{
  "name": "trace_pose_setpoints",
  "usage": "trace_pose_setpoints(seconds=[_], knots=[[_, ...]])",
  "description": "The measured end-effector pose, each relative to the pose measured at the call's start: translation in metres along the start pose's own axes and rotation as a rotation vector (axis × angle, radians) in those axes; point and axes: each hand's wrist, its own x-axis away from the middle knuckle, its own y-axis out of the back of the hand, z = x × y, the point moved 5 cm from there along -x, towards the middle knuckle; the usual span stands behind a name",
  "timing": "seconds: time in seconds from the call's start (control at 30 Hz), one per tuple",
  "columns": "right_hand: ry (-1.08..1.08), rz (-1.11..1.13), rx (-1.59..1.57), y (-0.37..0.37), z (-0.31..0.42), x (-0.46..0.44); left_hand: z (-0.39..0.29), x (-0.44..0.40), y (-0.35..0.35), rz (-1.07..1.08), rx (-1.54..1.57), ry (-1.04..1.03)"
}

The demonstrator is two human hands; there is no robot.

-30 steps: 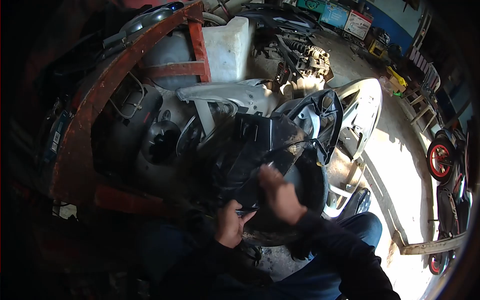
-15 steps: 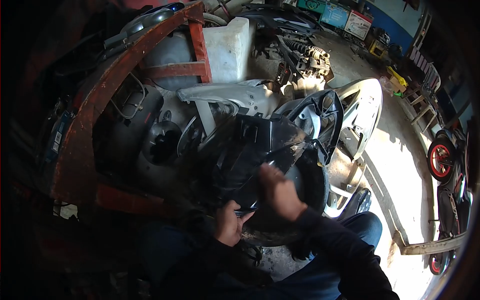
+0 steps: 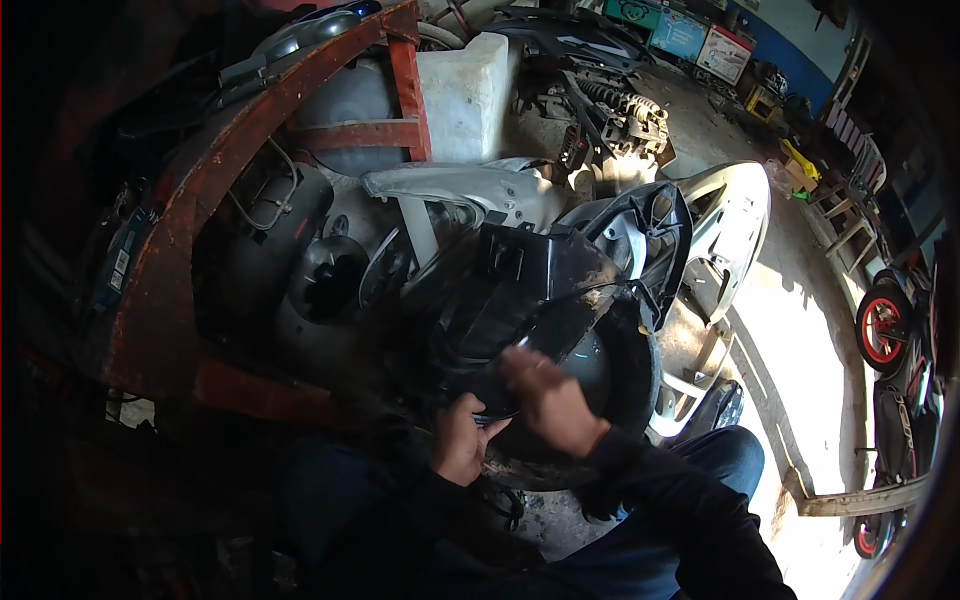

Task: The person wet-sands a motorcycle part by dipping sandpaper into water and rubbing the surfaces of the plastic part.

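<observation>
A glossy black plastic motorcycle panel (image 3: 545,265) lies tilted over a round black basin (image 3: 648,375). Its upper right part has tan, dirty patches. My left hand (image 3: 460,440) grips the panel's near edge, thumb on top and fingers beneath. Above the panel's lower part, my right hand (image 3: 553,402) is curled with its knuckles up. Motion blurs its fingertips, and whatever they hold against the surface is hidden. Just beyond the panel rests another black fairing piece (image 3: 668,215) with openings in it.
Pale plastic body panels (image 3: 745,205) and a grey fairing (image 3: 450,185) surround the basin. A red-brown frame (image 3: 150,290) rises at left, near a dark cylinder (image 3: 290,205). A shock absorber assembly (image 3: 635,110) lies behind. A motorcycle wheel (image 3: 880,325) with a red rim stands at right.
My right hand has shifted slightly down and toward me over the panel. My left hand keeps its hold on the edge. The view has moved a little.
</observation>
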Motion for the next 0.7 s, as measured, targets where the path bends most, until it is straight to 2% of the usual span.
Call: trace_pose_setpoints(seconds=[0.1, 0.17, 0.23, 0.27, 0.33, 0.37, 0.47, 0.57, 0.7], knots=[[-0.277, -0.096, 0.102, 0.021, -0.089, -0.018, 0.000, -0.001, 0.003, 0.016, 0.004, -0.031], [-0.387, -0.003, 0.105, 0.050, -0.082, -0.028, -0.007, -0.003, 0.003, 0.027, 0.010, -0.024], [-0.263, -0.119, 0.198, 0.065, -0.074, -0.027, -0.008, -0.001, 0.004, 0.029, 0.021, -0.003], [-0.261, -0.109, 0.199, 0.070, -0.069, -0.028, -0.008, -0.001, 0.003, 0.028, 0.022, -0.005], [-0.360, 0.176, 0.418, 0.067, -0.062, -0.024, -0.007, -0.001, 0.004, 0.018, 0.028, -0.003], [-0.362, 0.182, 0.416, 0.065, -0.059, -0.022, -0.007, -0.002, 0.004, 0.008, 0.030, -0.002], [-0.306, 0.495, 0.334, 0.039, -0.056, -0.010, -0.006, -0.003, 0.001, -0.002, 0.033, -0.002], [-0.271, 0.434, 0.262, 0.024, -0.055, -0.001, -0.006, -0.004, 0.000, -0.014, 0.039, -0.011], [-0.297, 0.531, 0.181, 0.019, -0.029, -0.003, -0.007, -0.002, -0.004, -0.036, 0.066, -0.034]])
